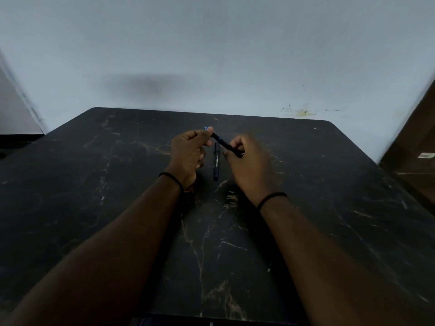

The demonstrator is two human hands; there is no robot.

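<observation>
A dark pen (222, 143) with a blue tip is held slantwise above the black marble table (117, 184). My left hand (188, 154) pinches its far, blue end between thumb and fingers. My right hand (249, 163) grips its near end with curled fingers. A second dark blue pen (216, 164) with white lettering lies flat on the table between my hands, pointing away from me. Both wrists wear a thin black band.
A pale wall stands right behind the table's far edge. A brown wooden surface (414, 147) rises at the right, past the table's corner. A dark ledge sits at the far left.
</observation>
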